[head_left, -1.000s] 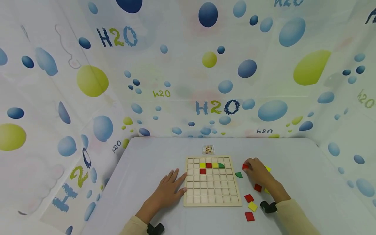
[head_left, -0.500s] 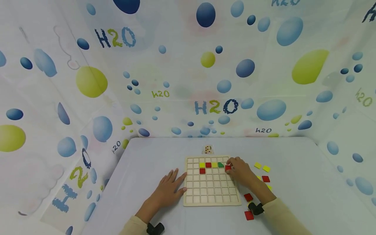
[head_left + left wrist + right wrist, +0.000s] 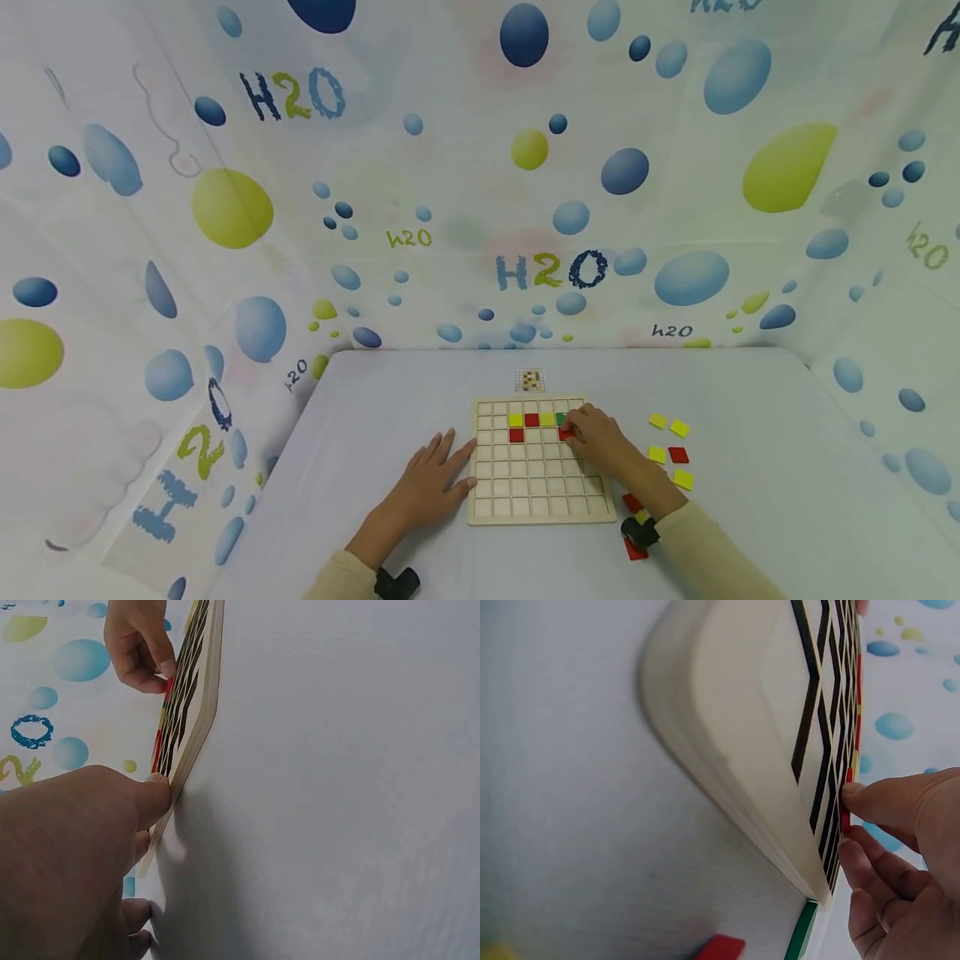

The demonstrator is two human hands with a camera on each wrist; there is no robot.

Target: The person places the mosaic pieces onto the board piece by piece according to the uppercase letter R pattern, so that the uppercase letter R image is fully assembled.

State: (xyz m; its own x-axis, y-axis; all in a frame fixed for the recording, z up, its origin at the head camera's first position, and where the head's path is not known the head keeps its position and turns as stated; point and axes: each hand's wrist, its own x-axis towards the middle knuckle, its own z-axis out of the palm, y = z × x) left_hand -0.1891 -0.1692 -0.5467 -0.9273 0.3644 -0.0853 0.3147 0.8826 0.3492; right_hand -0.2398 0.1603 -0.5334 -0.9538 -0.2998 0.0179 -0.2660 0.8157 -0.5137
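L hand (image 3: pixel 429 475) open, fingers straight and spread, at the 9 o'clock edge of the gridded board (image 3: pixel 540 523), touching it; R hand (image 3: pixel 607 442), in from 4 o'clock, pinches a red tile (image 3: pixel 565 434) btw. thumb and fingers.

Head view: held tile at the board's approx. 1 o'clock; seated or not, can't tell. Just 12 o'clock of it, a green piece (image 3: pixel 560 419), part hidden by fingers, ends a row running toward 9 o'clock: near yellow tile (image 3: pixel 548 419), mid-row red tile (image 3: pixel 532 420), end yellow tile (image 3: pixel 516 420). Lower red tile (image 3: pixel 517 435) sits 6 o'clock of the last. Patterned card (image 3: pixel 530 380) beyond board, 12 o'clock. Loose tiles (image 3: pixel 678 455), yellow & red, at 2–4 o'clock.

L wrist view: L thumb on board edge; R hand w/ held tile, approx. 11 o'clock.

R wrist view: pinch at 3–4 o'clock; loose green piece (image 3: pixel 802 930) by board corner, 5 o'clock; blurred red piece (image 3: pixel 720 948), 6 o'clock.
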